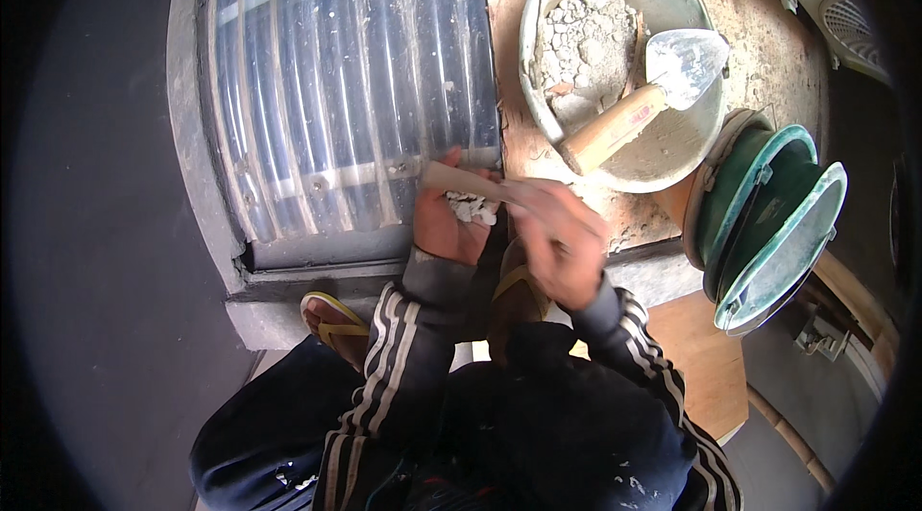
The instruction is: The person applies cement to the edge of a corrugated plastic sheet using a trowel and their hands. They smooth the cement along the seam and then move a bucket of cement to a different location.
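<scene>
My left hand (442,228) is cupped palm up, cradling a small heap of white chips (471,209) that look like plaster or mortar. Over that palm lies a flat, pale brown strip (463,182), perhaps a scraper blade; motion blur hides its exact kind. The fingers of my right hand (569,247) are closed round its other end, also smeared. Beyond my hands stands a wide grey basin (699,141) with lumpy dry mortar rubble (588,40) in it. A pointed trowel (684,67) rests across the basin, its wooden handle toward me.
Corrugated clear sheeting (336,98) in a grey frame lies ahead on the left. Nested green buckets (744,208) tilt sideways at the right. Near them are a wooden board (699,343) and a pole (792,439). My sandalled foot (331,317) rests at the ledge.
</scene>
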Demonstrator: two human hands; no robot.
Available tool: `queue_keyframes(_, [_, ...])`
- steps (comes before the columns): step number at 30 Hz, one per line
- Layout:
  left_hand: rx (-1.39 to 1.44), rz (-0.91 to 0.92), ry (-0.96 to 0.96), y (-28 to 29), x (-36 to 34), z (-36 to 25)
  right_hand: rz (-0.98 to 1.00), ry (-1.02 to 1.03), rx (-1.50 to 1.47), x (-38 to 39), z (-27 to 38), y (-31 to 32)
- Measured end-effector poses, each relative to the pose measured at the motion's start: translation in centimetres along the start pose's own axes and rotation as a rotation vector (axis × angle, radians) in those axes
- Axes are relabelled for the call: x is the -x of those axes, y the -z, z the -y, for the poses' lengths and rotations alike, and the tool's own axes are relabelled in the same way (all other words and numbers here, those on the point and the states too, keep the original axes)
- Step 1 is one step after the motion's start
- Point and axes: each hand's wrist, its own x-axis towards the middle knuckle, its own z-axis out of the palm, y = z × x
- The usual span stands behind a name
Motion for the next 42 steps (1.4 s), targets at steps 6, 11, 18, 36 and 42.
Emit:
queue_keyframes(6, [-0.953, 0.383, -0.386, -14.1, -3.8, 1.1, -0.518, -0.274, 0.147, -3.1, 1.4, 6.4])
queue_keyframes(11, [-1.746, 0.423, -0.495, -18.5, -7.4, 2.5, -0.765, -0.007, 0.143, -4.0, 1.4, 6.0])
queue_keyframes(18, [-1.953, 0.976, -0.608, -15.9, -3.5, -6.3, 0.29, -0.136, 0.012, 3.7, -0.9, 0.9])
queue_keyframes(36, [-2.082, 0.428, 0.25, -3.0, 9.9, -20.1, 1.348, 0.031, 1.281, 11.1, -11.5, -13.9])
queue_keyframes(42, [-2.079, 0.396, 0.352, -2.1, 11.2, -20.3, 1.478, -0.152, 1.063, 9.5, -12.8, -14.2])
